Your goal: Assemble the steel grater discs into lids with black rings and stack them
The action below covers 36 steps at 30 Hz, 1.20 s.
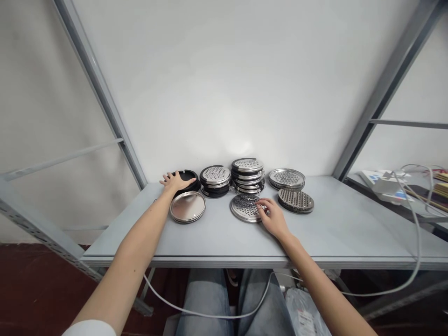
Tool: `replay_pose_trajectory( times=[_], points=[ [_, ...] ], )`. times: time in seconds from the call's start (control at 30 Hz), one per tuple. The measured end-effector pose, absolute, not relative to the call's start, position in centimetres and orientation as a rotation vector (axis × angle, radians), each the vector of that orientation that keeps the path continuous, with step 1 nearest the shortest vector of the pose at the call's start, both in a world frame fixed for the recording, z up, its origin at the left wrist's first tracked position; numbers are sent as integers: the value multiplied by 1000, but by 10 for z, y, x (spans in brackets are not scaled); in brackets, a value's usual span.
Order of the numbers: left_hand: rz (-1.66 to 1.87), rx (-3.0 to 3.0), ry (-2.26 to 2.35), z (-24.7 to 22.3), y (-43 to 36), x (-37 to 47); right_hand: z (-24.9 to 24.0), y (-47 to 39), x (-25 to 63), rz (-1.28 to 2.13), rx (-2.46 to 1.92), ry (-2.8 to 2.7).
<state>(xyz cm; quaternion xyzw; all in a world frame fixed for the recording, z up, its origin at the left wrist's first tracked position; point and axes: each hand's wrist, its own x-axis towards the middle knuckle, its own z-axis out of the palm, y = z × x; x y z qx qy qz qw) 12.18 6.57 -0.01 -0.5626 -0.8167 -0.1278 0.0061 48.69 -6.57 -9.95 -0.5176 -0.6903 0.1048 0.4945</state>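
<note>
My left hand reaches to the back left with its fingers spread over a stack of black round trays. Whether its fingertips touch them is hard to tell. Just in front lies a short stack of smooth, shiny metal discs. My right hand is at the right edge of a round metal grater plate, its fingers loosely curled and its thumb apart from them. Darker perforated discs lie to the right of that hand.
Behind stand stacks of black-rimmed perforated discs with clasps. More silver perforated plates lie at the back right. Grey shelf posts flank the grey table. A white cable hangs past the right front edge.
</note>
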Motion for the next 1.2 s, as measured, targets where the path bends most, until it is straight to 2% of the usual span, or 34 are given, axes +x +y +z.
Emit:
replay_pose_trajectory(
  times=[0.57,1.0,1.2],
  points=[
    [-267,-1806,-2532,-23,73,129,-100,-65,487,267,-1269,-1667],
    [-511,-1733,-2359,-42,66,134,-101,-64,488,277,-1279,-1674],
    [-506,-1790,-2408,-32,63,134,-100,-64,488,290,-1289,-1665]
  ],
)
